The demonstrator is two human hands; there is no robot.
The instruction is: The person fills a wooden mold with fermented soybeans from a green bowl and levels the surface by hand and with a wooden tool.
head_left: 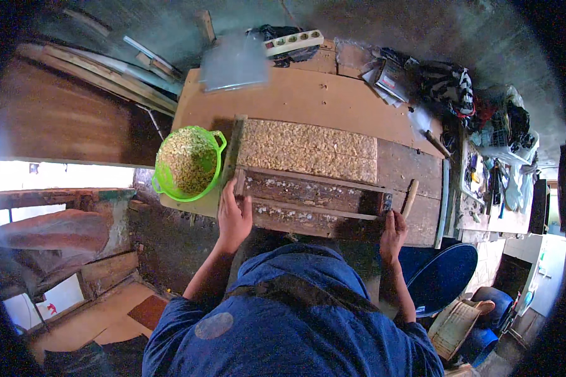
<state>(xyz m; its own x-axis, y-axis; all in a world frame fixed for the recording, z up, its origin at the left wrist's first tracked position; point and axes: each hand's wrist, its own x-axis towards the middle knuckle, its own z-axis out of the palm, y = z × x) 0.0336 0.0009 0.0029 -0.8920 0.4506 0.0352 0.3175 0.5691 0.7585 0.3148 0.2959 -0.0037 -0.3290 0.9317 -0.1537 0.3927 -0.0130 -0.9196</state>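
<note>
A long, narrow wooden frame [314,181] lies at the near side of the wooden work board, with worn dark wood showing inside it. My left hand [234,221] grips its left end, fingers along the outside and thumb on the inner side. At the opposite end my right hand [393,235] has its fingers closed on the frame's corner, beside a small dark block [384,202]. Just beyond the frame lies a flat pressed slab of pale nut or grain pieces [308,149], with faint lines across it. A wooden stick [410,197] rests right of the frame.
A bright green colander [217,164] of loose pale pieces stands left of the board. Clear plastic sheets [234,64] and a white power strip [294,43] lie at the back. Papers [388,85] are at the back right. A large blue tub [442,276] stands below the right edge.
</note>
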